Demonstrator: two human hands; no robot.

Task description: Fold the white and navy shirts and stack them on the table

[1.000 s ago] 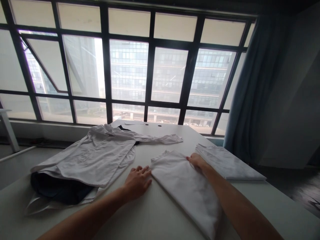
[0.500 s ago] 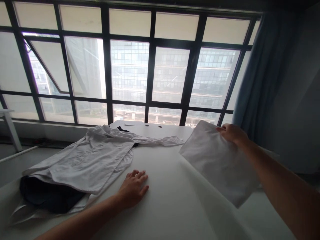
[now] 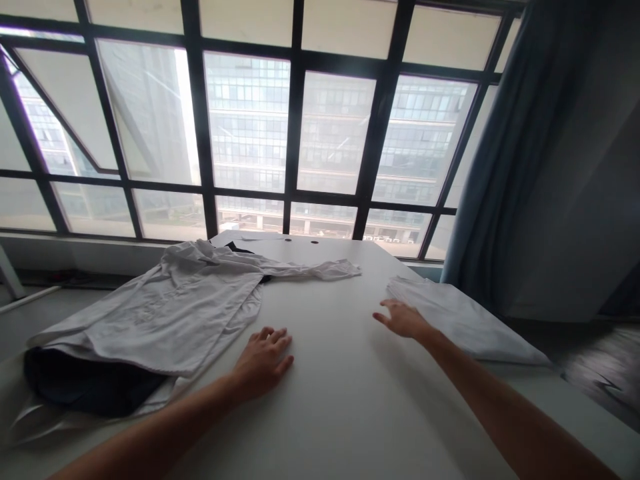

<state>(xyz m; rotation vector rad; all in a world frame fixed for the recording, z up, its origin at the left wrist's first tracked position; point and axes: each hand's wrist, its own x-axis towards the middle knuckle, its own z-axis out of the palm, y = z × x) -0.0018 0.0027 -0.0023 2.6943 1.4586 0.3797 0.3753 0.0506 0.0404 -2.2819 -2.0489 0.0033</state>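
My left hand (image 3: 265, 360) rests on the white table (image 3: 320, 413), holding nothing, its fingers loosely spread. It lies just right of a white long-sleeved garment (image 3: 165, 300), spread out with one sleeve reaching to the right. Dark blue cloth (image 3: 90, 383) shows at the garment's near end; whether it is a separate piece I cannot tell. My right hand (image 3: 403, 319) is open and empty above the table, fingers pointing left. Beside it, a folded white cloth (image 3: 465, 317) lies flat along the table's right side; my forearm covers part of its near edge.
Large black-framed windows (image 3: 295, 120) stand behind the table, one pane tilted outward at the left. A blue curtain (image 3: 493, 167) hangs at the right. Some blurred grey patterned material (image 3: 607, 370) is beyond the right edge. Two dark holes mark the table's far end.
My right hand has let go of the white cloth, which was lifted and now lies flat on the right side. That hand has moved left and down. My left hand stays on the table.
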